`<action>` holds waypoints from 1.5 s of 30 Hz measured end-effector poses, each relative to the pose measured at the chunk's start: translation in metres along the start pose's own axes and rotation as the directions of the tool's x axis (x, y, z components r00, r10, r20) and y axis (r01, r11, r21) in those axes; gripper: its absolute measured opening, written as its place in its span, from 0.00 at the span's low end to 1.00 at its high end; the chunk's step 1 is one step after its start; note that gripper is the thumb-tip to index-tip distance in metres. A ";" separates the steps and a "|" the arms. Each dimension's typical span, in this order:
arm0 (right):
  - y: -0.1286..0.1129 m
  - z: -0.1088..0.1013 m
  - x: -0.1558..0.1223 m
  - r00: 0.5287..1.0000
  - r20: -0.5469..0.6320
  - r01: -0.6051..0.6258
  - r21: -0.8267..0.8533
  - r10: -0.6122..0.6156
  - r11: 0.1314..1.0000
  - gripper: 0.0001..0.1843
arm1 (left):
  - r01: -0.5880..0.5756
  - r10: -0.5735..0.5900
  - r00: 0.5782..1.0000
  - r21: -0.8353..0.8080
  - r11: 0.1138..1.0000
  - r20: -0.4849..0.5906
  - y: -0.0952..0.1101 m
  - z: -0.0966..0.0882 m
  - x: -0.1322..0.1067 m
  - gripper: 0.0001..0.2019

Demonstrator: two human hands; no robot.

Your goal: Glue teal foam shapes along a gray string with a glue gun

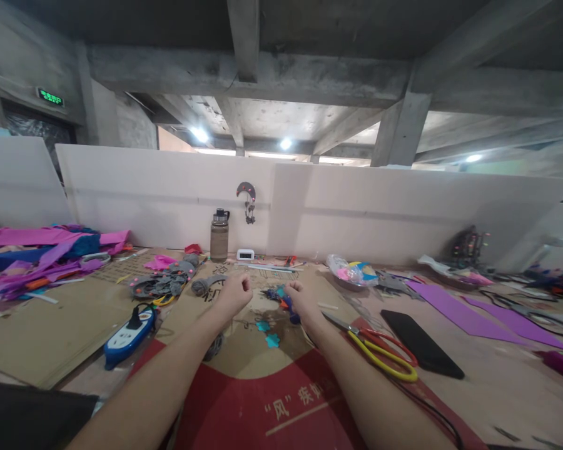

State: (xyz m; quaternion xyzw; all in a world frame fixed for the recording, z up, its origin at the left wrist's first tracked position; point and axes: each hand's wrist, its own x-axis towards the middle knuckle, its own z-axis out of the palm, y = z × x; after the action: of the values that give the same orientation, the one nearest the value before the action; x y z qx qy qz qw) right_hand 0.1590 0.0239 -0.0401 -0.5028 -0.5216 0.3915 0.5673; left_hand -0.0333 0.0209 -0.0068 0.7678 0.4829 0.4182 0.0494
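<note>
My left hand (235, 296) is raised over the cardboard (248, 362), its fingers curled together in a pinch. My right hand (304, 302) is a short way to its right, also closed, with thumb and forefinger pressed together. Whatever either pinch holds is too small to make out. Just beside and below my right hand are small blue and orange pieces (281, 294), partly hidden by it. Two turquoise flower-shaped cutouts (273, 340) lie on the cardboard between my forearms. A grey rolled strip (206, 286) lies behind and to the left of my left hand.
Scissors (380, 356) with red and yellow handles lie by my right forearm, next to a black phone-like slab (422, 344). A blue power strip (130, 335) is at left. Behind stand a bottle (219, 237) and a small clock (245, 254). Purple strips (460, 312) lie at right.
</note>
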 end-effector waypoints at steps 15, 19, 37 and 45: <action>-0.002 0.000 0.000 1.000 -0.024 0.013 -0.013 -0.013 1.000 0.06 | 0.007 -0.009 0.998 -0.032 0.999 -0.058 -0.002 -0.002 -0.001 0.06; 0.001 -0.001 0.001 0.999 -0.030 0.012 -0.020 -0.013 1.000 0.06 | 0.010 -0.012 0.995 -0.022 1.000 -0.098 -0.003 -0.003 0.000 0.07; 0.001 0.000 0.001 1.000 -0.021 0.006 -0.021 -0.006 1.000 0.07 | 0.064 -0.069 0.990 -0.050 0.997 -0.119 -0.004 -0.001 -0.001 0.07; -0.007 0.000 -0.005 1.000 -0.010 0.002 -0.015 -0.003 1.000 0.06 | 0.078 -0.084 0.996 -0.214 0.974 -0.022 -0.007 0.007 -0.001 0.10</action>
State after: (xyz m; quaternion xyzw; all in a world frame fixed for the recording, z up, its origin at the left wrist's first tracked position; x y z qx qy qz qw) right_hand 0.1572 0.0176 -0.0339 -0.5082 -0.5223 0.3845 0.5666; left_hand -0.0341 0.0259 -0.0156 0.7312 0.4670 0.4768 0.1408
